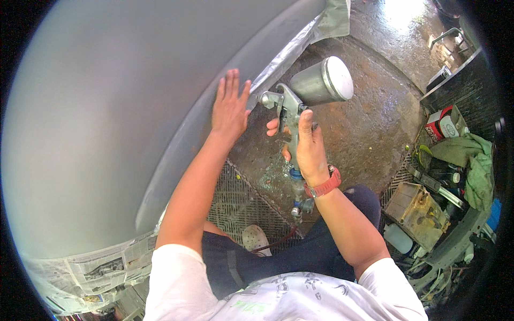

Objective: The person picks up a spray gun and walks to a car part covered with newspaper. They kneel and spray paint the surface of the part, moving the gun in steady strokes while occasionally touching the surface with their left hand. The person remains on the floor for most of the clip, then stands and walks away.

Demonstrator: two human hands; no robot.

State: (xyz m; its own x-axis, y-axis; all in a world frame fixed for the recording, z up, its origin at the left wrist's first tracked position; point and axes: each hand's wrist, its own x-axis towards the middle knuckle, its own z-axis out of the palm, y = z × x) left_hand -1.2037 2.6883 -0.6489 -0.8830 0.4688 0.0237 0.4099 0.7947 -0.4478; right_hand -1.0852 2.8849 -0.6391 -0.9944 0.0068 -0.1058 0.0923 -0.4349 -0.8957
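Note:
A large grey car body panel (pixel 107 117) fills the left side, its lower edge running diagonally up to the right. My left hand (pixel 231 107) lies against the panel near that edge, fingers stretched out and holding nothing. In my right hand (pixel 309 147) is a metal spray gun (pixel 290 109), gripped round its handle. Its grey cup with a white lid (pixel 337 78) tilts to the upper right, and the nozzle points left toward the panel's edge. Below the handle sits a blue fitting (pixel 295 174) with a small regulator.
Newspaper masking (pixel 101 270) borders the panel at the lower left; pale masking sheet (pixel 334 21) hangs at the top. On the right stand a dirty open box (pixel 412 208), a green cloth (pixel 474 160) and a red-and-white container (pixel 447 123). Wet concrete floor (pixel 369 123) and plastic grating (pixel 241 198) lie below.

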